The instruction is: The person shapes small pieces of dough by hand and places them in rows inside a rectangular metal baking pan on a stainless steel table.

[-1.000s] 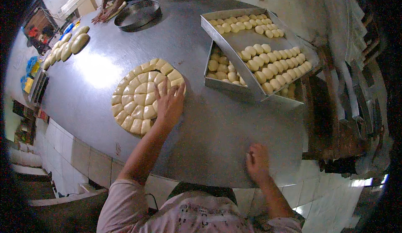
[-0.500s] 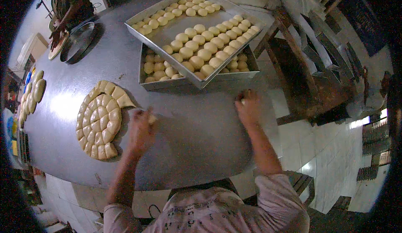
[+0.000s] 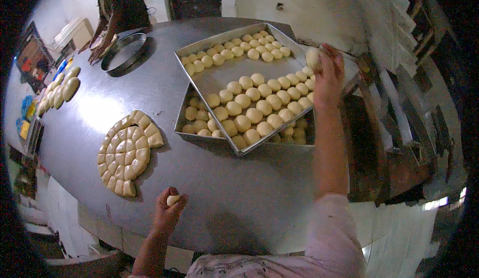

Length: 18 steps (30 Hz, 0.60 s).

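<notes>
My left hand (image 3: pixel 168 209) is closed around a small piece of dough (image 3: pixel 173 199) just above the near part of the metal table. Stretched out to the far right, my right hand (image 3: pixel 330 76) grips a dough ball (image 3: pixel 313 58) over the right corner of the upper baking tray (image 3: pixel 219 123). Rows of round dough balls (image 3: pixel 254 115) fill the near side of that tray, with more along its far side and bare metal between. To the left on the table lies a flat round of dough (image 3: pixel 119 153), scored into segments, with its outer ring partly gone.
The upper tray rests askew on a lower tray (image 3: pixel 187 123) of dough balls. A round pan (image 3: pixel 124 53) stands at the far left, near a person (image 3: pixel 117 16) whose hands work dough. Long dough pieces (image 3: pixel 60 91) lie at the left edge; metal racks (image 3: pixel 394 108) stand right.
My right hand has gone up and forward from the table to the tray with a dough ball. My left hand has drawn back toward me, and the view has tilted up.
</notes>
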Each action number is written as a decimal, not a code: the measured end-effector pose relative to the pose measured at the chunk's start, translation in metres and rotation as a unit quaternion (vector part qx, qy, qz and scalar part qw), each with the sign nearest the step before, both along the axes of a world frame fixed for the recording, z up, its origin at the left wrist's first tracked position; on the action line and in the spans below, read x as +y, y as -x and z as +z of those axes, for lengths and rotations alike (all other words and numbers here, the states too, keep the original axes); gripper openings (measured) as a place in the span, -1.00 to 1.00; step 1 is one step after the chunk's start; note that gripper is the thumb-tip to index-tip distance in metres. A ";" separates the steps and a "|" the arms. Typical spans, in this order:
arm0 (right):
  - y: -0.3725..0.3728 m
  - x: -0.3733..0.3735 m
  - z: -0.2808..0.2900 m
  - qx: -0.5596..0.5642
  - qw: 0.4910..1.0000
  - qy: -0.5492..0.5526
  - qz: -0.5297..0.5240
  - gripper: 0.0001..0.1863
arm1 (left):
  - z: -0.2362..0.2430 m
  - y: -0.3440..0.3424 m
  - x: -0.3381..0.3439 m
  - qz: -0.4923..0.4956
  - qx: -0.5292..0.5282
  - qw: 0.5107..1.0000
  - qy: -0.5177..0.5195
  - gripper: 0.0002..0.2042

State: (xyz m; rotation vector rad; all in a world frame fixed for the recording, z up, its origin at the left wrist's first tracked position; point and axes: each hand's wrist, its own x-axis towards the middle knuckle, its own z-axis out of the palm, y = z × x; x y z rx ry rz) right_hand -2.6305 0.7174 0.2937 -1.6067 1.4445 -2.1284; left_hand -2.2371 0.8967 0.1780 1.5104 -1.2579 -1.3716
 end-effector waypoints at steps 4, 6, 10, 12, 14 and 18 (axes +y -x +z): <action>0.007 -0.086 -0.048 0.101 0.991 -0.044 -0.071 -0.72 | 0.007 0.011 0.006 0.028 -0.045 0.998 -0.027 -0.84; 0.006 -0.092 -0.062 0.209 0.962 -0.140 -0.106 -0.72 | 0.011 0.003 0.008 0.070 0.044 0.995 -0.065 -0.85; -0.092 0.013 -0.020 0.091 0.969 -0.211 0.094 -0.75 | -0.024 -0.012 0.021 0.049 0.081 0.995 -0.023 -0.81; -0.146 0.082 -0.048 0.199 0.925 -0.152 0.287 -0.70 | -0.021 -0.006 0.022 0.030 0.206 0.974 -0.095 -0.76; -0.181 0.155 -0.066 0.190 0.829 -0.276 0.448 -0.62 | -0.006 0.021 0.025 -0.040 0.375 0.911 -0.168 -0.75; -0.151 0.259 -0.147 0.033 0.784 -0.530 0.321 -0.65 | 0.008 -0.025 0.015 -0.349 -0.032 0.937 0.007 -0.77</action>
